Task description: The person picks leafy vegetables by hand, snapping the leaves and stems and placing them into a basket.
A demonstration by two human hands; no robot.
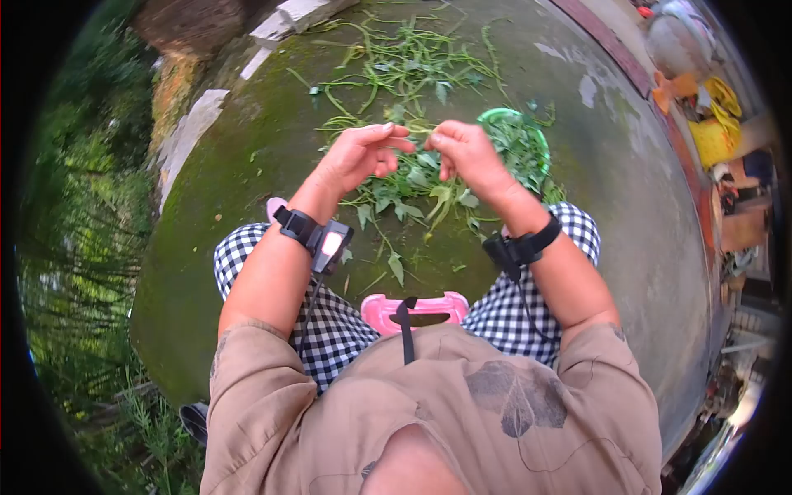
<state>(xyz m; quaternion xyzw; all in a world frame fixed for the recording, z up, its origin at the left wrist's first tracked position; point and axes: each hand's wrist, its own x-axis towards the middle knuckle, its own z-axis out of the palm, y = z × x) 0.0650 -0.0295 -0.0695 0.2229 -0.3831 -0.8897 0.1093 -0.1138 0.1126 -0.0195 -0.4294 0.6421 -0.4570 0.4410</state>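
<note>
My left hand [363, 157] and my right hand [472, 155] are raised close together over a loose heap of leafy green vines [404, 186]. The right thumb and fingertips are pinched at a thin pale-green stem [419, 129] that shows in the gap between the hands. The left fingers are bent in towards the thumb; whatever lies between them is too small to make out. Just beyond my right hand, a green basket [545, 148] holds plucked leaves [518, 147]. Farther off, long stripped-looking green stems [396, 62] lie tangled on the ground.
I sit low, knees apart, with a pink plastic stool [381, 312] between my legs. Mossy concrete [256, 157] surrounds the vines. Pale stone blocks [190, 136] and bushes [74, 223] border the left. Along the right edge are a yellow bag [714, 136] and assorted clutter.
</note>
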